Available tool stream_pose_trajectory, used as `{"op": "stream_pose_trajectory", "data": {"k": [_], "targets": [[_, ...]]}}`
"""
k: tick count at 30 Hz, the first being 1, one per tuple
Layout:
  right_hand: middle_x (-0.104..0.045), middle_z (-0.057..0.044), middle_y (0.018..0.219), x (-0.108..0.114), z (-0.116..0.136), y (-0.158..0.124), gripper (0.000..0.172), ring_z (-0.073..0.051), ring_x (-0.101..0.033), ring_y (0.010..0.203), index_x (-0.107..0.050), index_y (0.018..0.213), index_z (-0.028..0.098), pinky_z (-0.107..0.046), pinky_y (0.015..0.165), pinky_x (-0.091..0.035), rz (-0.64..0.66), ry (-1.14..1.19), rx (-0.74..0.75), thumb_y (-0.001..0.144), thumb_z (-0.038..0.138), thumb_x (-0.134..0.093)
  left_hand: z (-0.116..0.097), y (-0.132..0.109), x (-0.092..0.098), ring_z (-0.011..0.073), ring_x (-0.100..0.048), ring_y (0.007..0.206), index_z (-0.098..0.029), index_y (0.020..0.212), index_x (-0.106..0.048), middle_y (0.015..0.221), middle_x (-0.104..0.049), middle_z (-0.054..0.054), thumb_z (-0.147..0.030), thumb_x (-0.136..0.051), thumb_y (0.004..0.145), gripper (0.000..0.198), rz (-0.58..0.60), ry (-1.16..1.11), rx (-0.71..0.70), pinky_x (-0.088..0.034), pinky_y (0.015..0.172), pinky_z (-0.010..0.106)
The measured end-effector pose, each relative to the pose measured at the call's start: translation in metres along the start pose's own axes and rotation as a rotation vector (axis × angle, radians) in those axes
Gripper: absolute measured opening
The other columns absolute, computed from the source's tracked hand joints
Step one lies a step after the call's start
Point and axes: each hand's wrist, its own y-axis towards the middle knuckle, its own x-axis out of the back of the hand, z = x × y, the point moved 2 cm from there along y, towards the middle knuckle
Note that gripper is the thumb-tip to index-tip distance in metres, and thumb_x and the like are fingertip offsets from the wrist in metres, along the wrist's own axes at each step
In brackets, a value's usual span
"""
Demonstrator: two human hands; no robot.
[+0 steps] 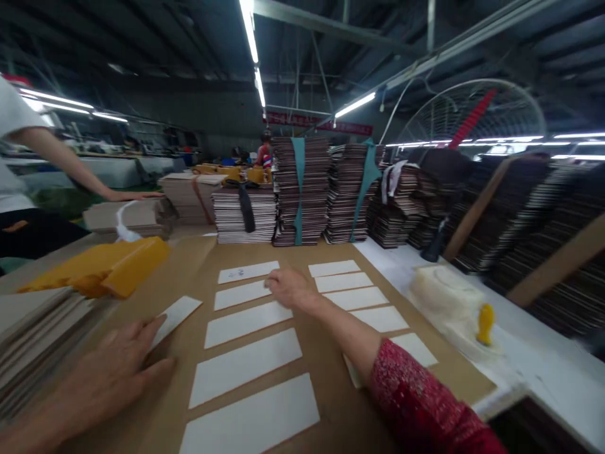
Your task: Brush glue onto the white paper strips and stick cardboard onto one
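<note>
Both hands rest on the brown board [335, 410] laid over the counter [534, 378]. Left hand [101, 378] lies flat and open, fingertips touching a loose white card [176, 315]; its wrist is cut off by the frame edge. Right hand [289, 287] sits on a white strip [241, 294] in the left column, but blur hides whether its fingers pinch it. A red sleeve [416, 403] covers part of the right column [357, 297].

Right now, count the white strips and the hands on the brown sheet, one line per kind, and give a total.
White strips: 11
Hands: 2, left hand and right hand
Total: 13
</note>
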Motion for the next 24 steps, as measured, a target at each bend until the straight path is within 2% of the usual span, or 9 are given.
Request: {"op": "stream_pose_trajectory", "data": {"k": [2, 5, 6, 9, 12, 14, 16, 18, 24], "targets": [[-0.069, 0.008, 0.086, 0.010, 0.015, -0.069, 0.023, -0.007, -0.062, 0.080, -0.072, 0.104, 0.030, -0.017, 0.070, -0.046, 0.023, 0.134, 0.093, 0.101, 0.033, -0.050, -0.027, -0.007, 0.000, 0.0340, -0.054, 0.118, -0.027, 0.136, -0.051, 0.133, -0.060, 0.007, -0.061, -0.050, 0.081, 0.064, -0.045, -0.052, -0.096, -0.045, 0.101, 0.052], [-0.051, 0.007, 0.059, 0.020, 0.019, -0.177, 0.031, -0.008, -0.049, 0.055, -0.072, 0.094, 0.022, -0.020, 0.051, -0.037, 0.116, 0.691, 0.214, 0.099, 0.045, -0.052, -0.087, -0.026, 0.007, 0.0360, -0.049, 0.129, -0.030, 0.138, -0.053, 0.143, -0.055, 0.007, -0.060, -0.055, 0.081, 0.065, -0.039, -0.136, -0.248, -0.043, 0.105, 0.052], [-0.051, 0.005, 0.058, 0.023, 0.011, -0.207, 0.037, -0.009, -0.049, 0.056, -0.071, 0.082, 0.020, -0.020, 0.052, -0.036, 0.075, 0.778, 0.197, 0.096, 0.050, -0.054, -0.109, -0.034, 0.013, 0.0361, -0.048, 0.130, -0.032, 0.138, -0.054, 0.142, -0.056, 0.007, -0.059, -0.056, 0.081, 0.063, -0.026, -0.167, -0.277, -0.043, 0.105, 0.052], [-0.052, 0.002, 0.060, 0.036, -0.038, -0.266, 0.052, -0.011, -0.049, 0.059, -0.057, 0.063, 0.020, -0.024, 0.059, -0.038, -0.287, 0.784, 0.071, 0.099, 0.055, -0.044, -0.180, -0.060, 0.037, 0.0350, -0.051, 0.128, -0.035, 0.138, -0.054, 0.142, -0.057, 0.006, -0.053, -0.057, 0.084, 0.057, 0.124, -0.269, -0.397, -0.045, 0.103, 0.050], [-0.055, 0.001, 0.071, 0.055, -0.118, -0.293, 0.042, -0.015, -0.052, 0.069, -0.057, 0.077, 0.021, -0.027, 0.066, -0.041, -0.814, 0.556, -0.257, 0.095, 0.057, -0.046, -0.245, -0.081, 0.065, 0.0337, -0.048, 0.129, -0.035, 0.134, -0.057, 0.140, -0.056, 0.006, -0.045, -0.061, 0.082, 0.053, 0.215, -0.405, -0.475, -0.045, 0.104, 0.048], [-0.061, -0.003, 0.088, 0.070, -0.171, -0.300, 0.045, -0.019, -0.055, 0.075, -0.057, 0.102, 0.021, -0.031, 0.069, -0.044, -1.035, 0.335, -0.444, 0.085, 0.062, -0.055, -0.283, -0.089, 0.075, 0.0316, -0.048, 0.128, -0.033, 0.131, -0.059, 0.138, -0.057, 0.006, -0.040, -0.061, 0.083, 0.048, 0.295, -0.491, -0.489, -0.043, 0.106, 0.047], [-0.060, -0.008, 0.100, 0.082, -0.211, -0.300, 0.060, -0.021, -0.055, 0.075, -0.056, 0.111, 0.017, -0.035, 0.069, -0.046, -0.968, 0.023, -0.591, 0.078, 0.066, -0.054, -0.316, -0.089, 0.074, 0.0287, -0.050, 0.124, -0.028, 0.128, -0.060, 0.133, -0.058, 0.007, -0.037, -0.059, 0.085, 0.044, 0.365, -0.553, -0.471, -0.042, 0.107, 0.045], [-0.058, -0.010, 0.102, 0.092, -0.238, -0.295, 0.055, -0.023, -0.056, 0.077, -0.061, 0.104, 0.018, -0.039, 0.074, -0.046, -0.889, -0.077, -0.601, 0.075, 0.065, -0.057, -0.343, -0.082, 0.063, 0.0263, -0.051, 0.120, -0.023, 0.124, -0.061, 0.127, -0.059, 0.008, -0.032, -0.058, 0.085, 0.039, 0.354, -0.601, -0.458, -0.041, 0.107, 0.043], [-0.058, -0.006, 0.081, 0.109, -0.265, -0.284, 0.030, -0.021, -0.055, 0.068, -0.059, 0.067, 0.022, -0.036, 0.070, -0.042, -0.746, -0.108, -0.523, 0.078, 0.051, -0.062, -0.378, -0.059, 0.012, 0.0260, -0.052, 0.111, -0.021, 0.109, -0.064, 0.114, -0.060, 0.008, -0.027, -0.057, 0.087, 0.024, 0.166, -0.641, -0.449, -0.044, 0.099, 0.042]]}}
